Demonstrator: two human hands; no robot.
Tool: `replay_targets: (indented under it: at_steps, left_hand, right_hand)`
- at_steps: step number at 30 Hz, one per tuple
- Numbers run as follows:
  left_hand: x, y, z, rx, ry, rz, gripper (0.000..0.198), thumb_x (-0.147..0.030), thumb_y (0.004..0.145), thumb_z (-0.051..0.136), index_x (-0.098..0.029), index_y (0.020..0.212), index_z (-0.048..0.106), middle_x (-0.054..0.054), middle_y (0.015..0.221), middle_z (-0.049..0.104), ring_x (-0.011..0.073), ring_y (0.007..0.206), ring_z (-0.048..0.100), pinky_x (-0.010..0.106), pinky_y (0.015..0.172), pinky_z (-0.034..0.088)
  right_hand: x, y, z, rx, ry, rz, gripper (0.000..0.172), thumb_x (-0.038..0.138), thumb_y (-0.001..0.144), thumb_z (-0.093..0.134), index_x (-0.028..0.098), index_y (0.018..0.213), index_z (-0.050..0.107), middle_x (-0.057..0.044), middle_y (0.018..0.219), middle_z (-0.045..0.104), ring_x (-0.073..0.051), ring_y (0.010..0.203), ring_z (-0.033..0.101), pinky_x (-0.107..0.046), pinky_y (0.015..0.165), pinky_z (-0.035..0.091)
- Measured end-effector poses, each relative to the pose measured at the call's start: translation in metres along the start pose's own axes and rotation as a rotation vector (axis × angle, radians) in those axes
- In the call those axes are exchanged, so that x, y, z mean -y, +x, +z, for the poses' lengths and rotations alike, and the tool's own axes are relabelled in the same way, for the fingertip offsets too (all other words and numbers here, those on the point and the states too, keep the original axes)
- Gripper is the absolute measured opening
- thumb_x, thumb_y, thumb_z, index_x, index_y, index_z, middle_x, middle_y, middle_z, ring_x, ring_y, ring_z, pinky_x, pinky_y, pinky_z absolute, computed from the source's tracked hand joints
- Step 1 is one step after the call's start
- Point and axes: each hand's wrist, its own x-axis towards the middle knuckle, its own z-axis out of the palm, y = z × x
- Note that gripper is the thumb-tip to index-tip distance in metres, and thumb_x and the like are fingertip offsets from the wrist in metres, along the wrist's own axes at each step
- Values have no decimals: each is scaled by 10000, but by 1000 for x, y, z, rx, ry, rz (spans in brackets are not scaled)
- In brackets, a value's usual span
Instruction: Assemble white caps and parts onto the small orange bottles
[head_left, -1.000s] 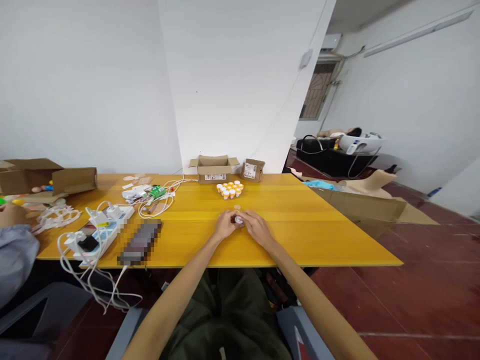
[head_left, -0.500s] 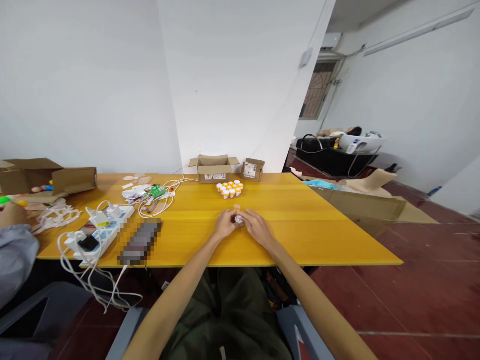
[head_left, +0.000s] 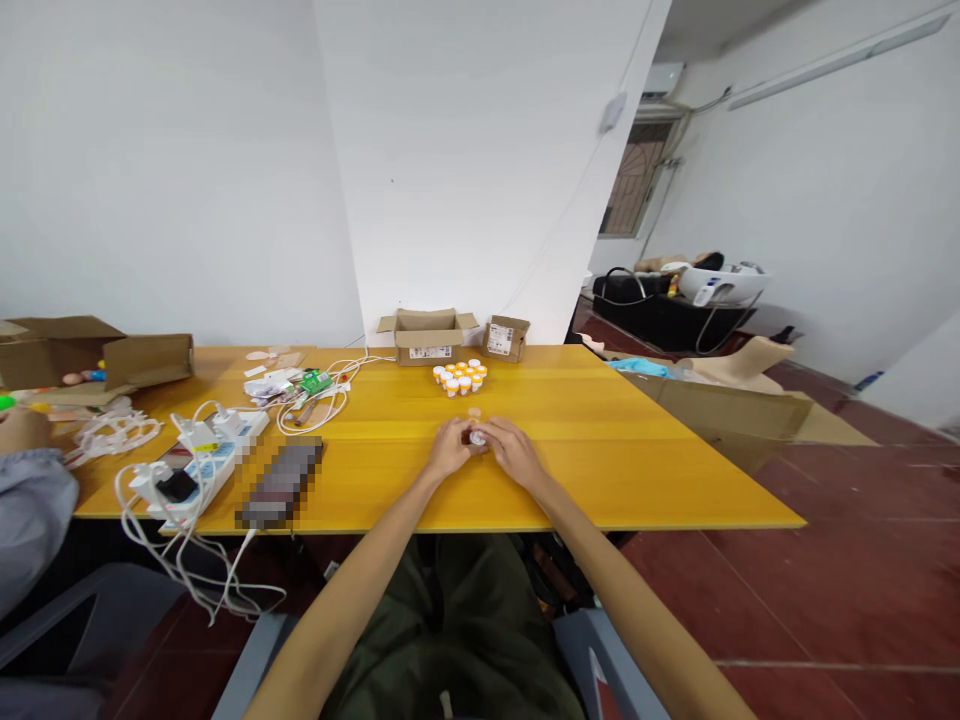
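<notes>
My left hand (head_left: 451, 447) and my right hand (head_left: 513, 450) meet over the middle of the yellow table (head_left: 600, 470), fingers closed around a small object with a round white top (head_left: 478, 437). Its lower part is hidden by the fingers. Just beyond the fingertips lies a small pale orange round piece (head_left: 474, 413). Farther back stands a cluster of several small bottles with white caps and orange bodies (head_left: 459, 378).
Behind the bottles are an open cardboard box (head_left: 425, 350) and a smaller box (head_left: 505, 340). At left lie a phone (head_left: 281, 485), a power strip (head_left: 217, 465) with cables, and packets (head_left: 281, 388). Another person's sleeve (head_left: 34, 510) shows at the far left edge.
My hands hold nearly the same pose around the small object. At the far left, the other person's hand and the green item by it have shifted slightly.
</notes>
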Motion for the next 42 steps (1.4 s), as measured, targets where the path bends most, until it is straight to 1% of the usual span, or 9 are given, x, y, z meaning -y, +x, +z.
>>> replay_targets:
  at_steps: [8,16,21,31,37,42]
  left_hand:
    - [-1,1,-1,12,6,9,157,-261,679,801,-206,803,722,-8,741,621,189,783,569,304,770,443]
    - [-3,1,-2,22,13,7,142,-248,688,792,-201,800,718,-9,737,611,191,789,565,308,772,441]
    - [-3,1,-1,25,22,3,139,-246,701,787,-205,819,725,3,763,627,195,797,575,307,771,440]
    - [-1,0,0,28,9,22,134,-258,719,778,-192,823,725,11,760,629,199,793,573,307,759,435]
    - [0,0,0,13,-45,26,128,-255,717,775,-191,810,714,6,764,639,188,780,563,304,766,431]
    - [-1,0,0,-22,-70,-30,186,-212,647,823,-182,789,708,3,767,639,190,803,562,315,793,432]
  right_hand:
    - [-1,4,-3,17,123,0,312,230,953,443,265,1017,746,-68,981,738,-232,940,669,-363,866,525]
    - [-1,4,-4,30,142,-11,306,238,959,448,268,1032,744,-66,974,735,-229,938,667,-358,856,526]
    - [-3,2,-3,21,85,-8,303,247,965,459,273,1069,743,-64,919,718,-227,894,662,-347,814,532]
    - [-4,1,-2,9,-30,-37,294,256,982,469,283,1093,739,-58,881,699,-219,860,650,-330,775,533]
    - [2,-1,-2,-9,-93,3,305,276,985,464,296,1146,723,-55,948,711,-220,906,660,-328,803,538]
    - [-3,5,-3,-59,-135,65,368,230,993,400,302,1196,698,-56,987,709,-216,928,668,-321,808,548]
